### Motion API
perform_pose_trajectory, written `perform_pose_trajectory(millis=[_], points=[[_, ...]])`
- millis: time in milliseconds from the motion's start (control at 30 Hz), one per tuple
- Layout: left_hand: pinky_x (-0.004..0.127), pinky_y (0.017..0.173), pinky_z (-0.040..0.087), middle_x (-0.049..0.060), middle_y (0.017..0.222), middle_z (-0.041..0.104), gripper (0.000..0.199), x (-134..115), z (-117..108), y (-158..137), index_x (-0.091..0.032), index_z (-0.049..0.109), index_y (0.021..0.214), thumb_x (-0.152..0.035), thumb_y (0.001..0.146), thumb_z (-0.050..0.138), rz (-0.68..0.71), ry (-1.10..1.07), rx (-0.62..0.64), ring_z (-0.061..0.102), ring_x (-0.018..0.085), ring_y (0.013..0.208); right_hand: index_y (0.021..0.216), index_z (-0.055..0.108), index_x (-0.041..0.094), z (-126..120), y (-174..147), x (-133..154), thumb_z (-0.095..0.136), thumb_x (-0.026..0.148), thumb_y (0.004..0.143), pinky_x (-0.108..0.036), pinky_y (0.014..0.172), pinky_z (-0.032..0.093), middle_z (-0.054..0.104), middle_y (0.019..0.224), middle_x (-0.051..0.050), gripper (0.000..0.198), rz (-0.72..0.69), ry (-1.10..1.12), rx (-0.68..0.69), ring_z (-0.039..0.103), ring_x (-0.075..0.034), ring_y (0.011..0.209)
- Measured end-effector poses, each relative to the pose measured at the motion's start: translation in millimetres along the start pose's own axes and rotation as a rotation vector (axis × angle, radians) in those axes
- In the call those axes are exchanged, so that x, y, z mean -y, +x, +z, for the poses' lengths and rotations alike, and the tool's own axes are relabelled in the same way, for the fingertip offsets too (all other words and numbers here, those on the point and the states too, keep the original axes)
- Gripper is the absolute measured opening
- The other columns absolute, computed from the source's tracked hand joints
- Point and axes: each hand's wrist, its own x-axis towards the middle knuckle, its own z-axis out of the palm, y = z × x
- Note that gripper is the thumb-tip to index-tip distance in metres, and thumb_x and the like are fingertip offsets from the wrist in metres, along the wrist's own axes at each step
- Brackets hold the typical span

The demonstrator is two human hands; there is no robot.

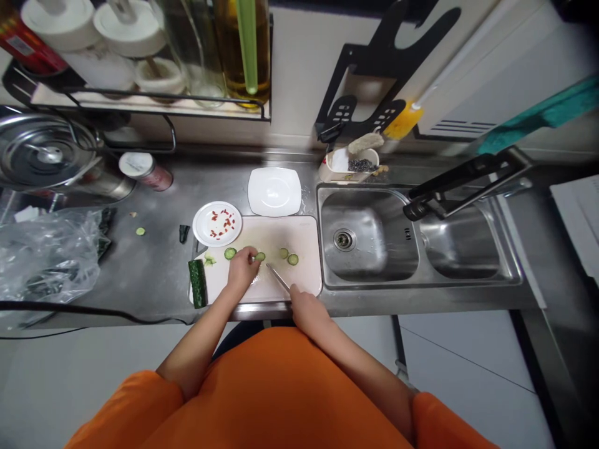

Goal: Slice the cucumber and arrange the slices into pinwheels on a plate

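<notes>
Nearest is the person's orange shirt [281, 386], both forearms reaching away from it over the near edge of the table [154, 262]. Here's the right hand [309, 308], wrapped around the handle of a knife [279, 278] above the near right part of the pale cutting board [276, 290]. The knife runs on a slant: handle near and right, tip aimed far and left, toward the slice by the other hand.

Over at the board's left edge lies the long cucumber piece [198, 284], its long axis running near to far, the far end leaning slightly left. And now the left hand [242, 271], working mid-board, thumb and fingers drawn together right at the edge of a cucumber slice [261, 256]; whether they actually pinch it, I can't tell. Two more slices [292, 259] sit to the right, another round [229, 254] just left of the hand, and some thin green scraps [209, 259] farther left.

Farther on, a round plate [199, 226] of red pieces [223, 219] sits at the board's far left corner, a dark green cucumber end [184, 233] just left of it. Beyond the board comes a white squarish plate [274, 190], with the double-bowl sink [374, 237] away right. Farthest left, a rack [163, 109] carries jars and bottles.
</notes>
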Motion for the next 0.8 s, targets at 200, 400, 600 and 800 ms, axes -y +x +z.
perform_pose_trajectory(millis=[200, 400, 600, 800], points=[[0.026, 0.069, 0.044, 0.001, 0.075, 0.066, 0.023, 11.4, -32.9, -0.7, -0.018, 0.063, 0.082, -0.039, 0.072, 0.06, -0.251, -0.143, -0.097, 0.059, 0.016, 0.069, 0.117, 0.043, 0.013, 3.3, 0.5, -4.7, 0.035, -0.001, 0.084, -0.029, 0.075, 0.044, 0.063, 0.093, -0.014, 0.037, 0.011, -0.002, -0.002, 0.06, -0.025, 0.097], [0.028, 0.074, 0.043, 0.002, 0.078, 0.067, 0.02, 45.1, -54.5, 4.6, -0.019, 0.065, 0.084, -0.033, 0.072, 0.058, -0.311, 0.038, -0.195, 0.06, 0.017, 0.072, 0.117, 0.044, 0.013, 6.3, 2.8, -8.3, 0.035, 0.001, 0.085, -0.029, 0.074, 0.044, 0.063, 0.092, -0.013, 0.035, -0.001, 0.003, -0.012, 0.061, -0.025, 0.097], [0.033, 0.078, 0.045, 0.008, 0.084, 0.064, 0.021, 34.5, -45.7, 3.0, -0.016, 0.065, 0.088, -0.03, 0.077, 0.054, -0.081, 0.208, -0.274, 0.058, 0.021, 0.081, 0.117, 0.042, 0.013, 8.9, 2.4, -9.3, 0.033, -0.002, 0.083, -0.029, 0.072, 0.045, 0.063, 0.092, -0.013, 0.038, -0.013, -0.005, -0.017, 0.061, -0.025, 0.095], [0.028, 0.081, 0.046, 0.005, 0.097, 0.063, 0.025, -24.7, -6.9, 26.9, -0.02, 0.064, 0.102, -0.028, 0.08, 0.057, 0.305, 0.118, 0.188, 0.058, 0.018, 0.087, 0.115, 0.042, 0.012, 11.5, 2.3, -10.0, 0.035, 0.001, 0.085, -0.029, 0.074, 0.046, 0.063, 0.094, -0.015, 0.033, -0.026, -0.003, -0.031, 0.061, -0.025, 0.097]])
